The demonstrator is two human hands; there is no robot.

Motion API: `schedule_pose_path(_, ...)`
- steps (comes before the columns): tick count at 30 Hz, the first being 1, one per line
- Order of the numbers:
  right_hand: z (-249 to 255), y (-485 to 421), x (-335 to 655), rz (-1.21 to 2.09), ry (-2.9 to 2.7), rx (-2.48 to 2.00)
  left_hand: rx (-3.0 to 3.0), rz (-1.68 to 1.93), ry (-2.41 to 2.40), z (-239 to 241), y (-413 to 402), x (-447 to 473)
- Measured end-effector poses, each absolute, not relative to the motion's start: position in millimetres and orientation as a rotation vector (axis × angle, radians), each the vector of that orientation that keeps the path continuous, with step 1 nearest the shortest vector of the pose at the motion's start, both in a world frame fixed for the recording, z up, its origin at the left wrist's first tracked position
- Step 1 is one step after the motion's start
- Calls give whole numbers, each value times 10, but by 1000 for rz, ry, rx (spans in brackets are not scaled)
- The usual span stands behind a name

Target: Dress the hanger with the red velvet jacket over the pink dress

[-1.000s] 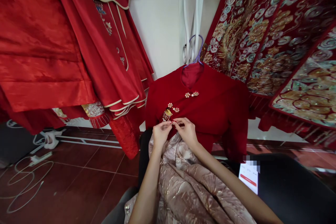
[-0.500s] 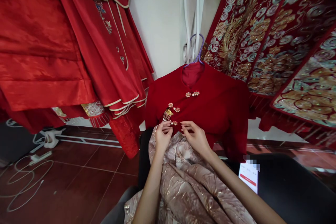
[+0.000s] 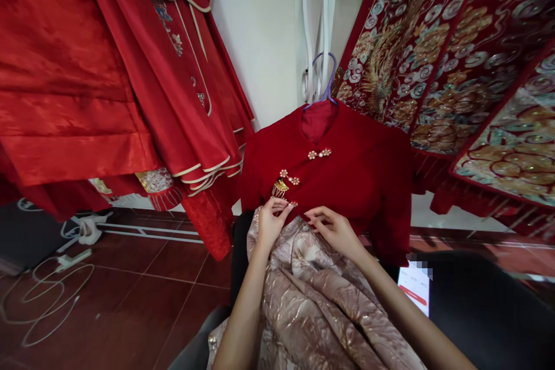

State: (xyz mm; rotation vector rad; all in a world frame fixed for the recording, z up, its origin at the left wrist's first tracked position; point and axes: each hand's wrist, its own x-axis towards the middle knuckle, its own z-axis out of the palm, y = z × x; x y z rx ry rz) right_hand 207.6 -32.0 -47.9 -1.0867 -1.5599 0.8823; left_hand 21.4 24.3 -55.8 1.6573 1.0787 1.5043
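Observation:
A dark red velvet jacket (image 3: 355, 179) hangs on a purple hanger (image 3: 323, 78) in front of me, fastened with pearl knot buttons (image 3: 319, 154) and a gold tassel brooch (image 3: 280, 187). My left hand (image 3: 271, 221) rests against its lower front edge beside the lowest button, fingers partly stretched. A little to the right, my right hand (image 3: 333, 227) pinches the jacket's hem with curled fingers. A champagne brocade skirt (image 3: 312, 306) lies under both forearms.
Red satin robes (image 3: 108, 87) hang at the left. Embroidered red and gold garments (image 3: 459, 58) hang at the right. White cables (image 3: 47, 295) lie on the brown tiled floor. A phone (image 3: 415, 292) lies on a black seat (image 3: 489, 312) at the right.
My hands have parted from the lowest button: the right slid right and down along the hem, the left opened its fingers and stayed by the button.

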Motion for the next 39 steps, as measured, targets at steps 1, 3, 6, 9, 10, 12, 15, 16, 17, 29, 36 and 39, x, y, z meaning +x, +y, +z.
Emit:
schedule_pose_path(1, -489, -317, 2083, 886, -1566, -1080, 1672, 1492, 1066, -539, 249, 213)
schedule_pose_path(3, -506, -305, 2105, 884, -1567, -1077, 1691, 1492, 1057, -512, 253, 219)
schedule_pose_path(6, -501, -288, 2149, 882, -1569, -1089, 1695, 1511, 1070, -496, 241, 246)
schedule_pose_path(9, -453, -289, 2194, 875, -1584, -1108, 1655, 1527, 1108, -468, 233, 283)
schedule_pose_path(10, -433, -292, 2207, 867, -1589, -1117, 1630, 1544, 1124, -447, 242, 295)
schedule_pose_path(12, -396, -300, 2229, 857, -1591, -1133, 1583, 1597, 1131, -384, 287, 318)
schedule_pose_path(15, -358, -312, 2248, 867, -1583, -1136, 1514, 1646, 1029, -258, 407, 360)
schedule_pose_path(16, -349, -316, 2251, 873, -1582, -1132, 1468, 1645, 979, -216, 451, 378)
schedule_pose_path(17, -341, -321, 2252, 880, -1581, -1128, 1408, 1634, 931, -175, 490, 398)
schedule_pose_path(29, -216, -372, 2304, 948, -1542, -1100, 1018, 1464, 728, 53, 459, 510)
schedule_pose_path(36, -203, -373, 2342, 957, -1518, -1083, 899, 1437, 772, 102, 475, 520)
schedule_pose_path(39, -190, -376, 2359, 953, -1515, -1084, 901, 1424, 840, 113, 493, 522)
